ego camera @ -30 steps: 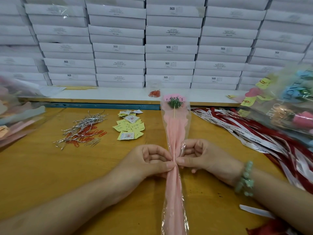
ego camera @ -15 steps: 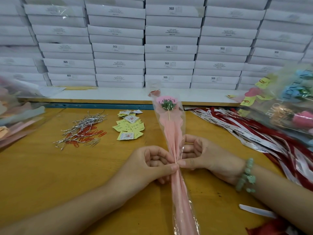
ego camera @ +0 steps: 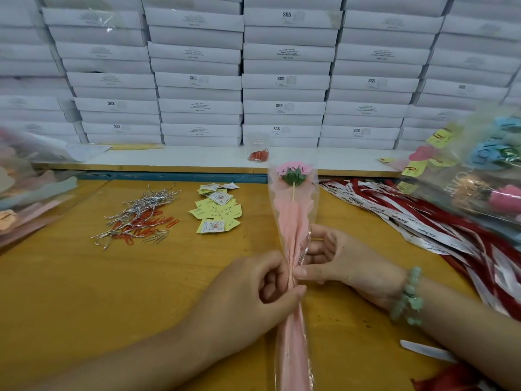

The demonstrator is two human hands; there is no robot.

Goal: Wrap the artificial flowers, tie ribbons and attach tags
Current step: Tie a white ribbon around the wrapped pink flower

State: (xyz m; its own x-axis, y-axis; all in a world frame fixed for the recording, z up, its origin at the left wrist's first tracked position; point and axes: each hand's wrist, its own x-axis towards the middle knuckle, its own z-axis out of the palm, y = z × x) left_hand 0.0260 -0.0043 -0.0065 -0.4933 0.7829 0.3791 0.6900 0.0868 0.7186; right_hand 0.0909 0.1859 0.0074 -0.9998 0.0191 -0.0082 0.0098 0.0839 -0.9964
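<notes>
A pink artificial flower [ego camera: 293, 173] on a thin stick sits inside a clear sleeve with pink paper [ego camera: 293, 218], held upright over the yellow table [ego camera: 84, 292]. My left hand [ego camera: 253, 294] pinches the gathered sleeve at its narrow waist from the left. From the right, my right hand [ego camera: 338, 261] pinches the same spot just above, fingers curled around the wrap. Red and white ribbons [ego camera: 417, 221] lie to the right. Yellow tags [ego camera: 217, 210] lie left of the flower, with silver twist ties and red paper clips [ego camera: 138, 218] further left.
Stacks of white boxes [ego camera: 282, 80] fill the back behind a white shelf [ego camera: 183, 159]. Wrapped flowers [ego camera: 485, 179] are piled at the right. Pink sleeves in a bag [ego camera: 25, 193] lie at the left edge. A small bag of red clips [ego camera: 258, 155] stands on the shelf.
The flower's top tilted left, then came back upright and a little right. Both hands slid lower and slightly right, still pinching the sleeve's waist.
</notes>
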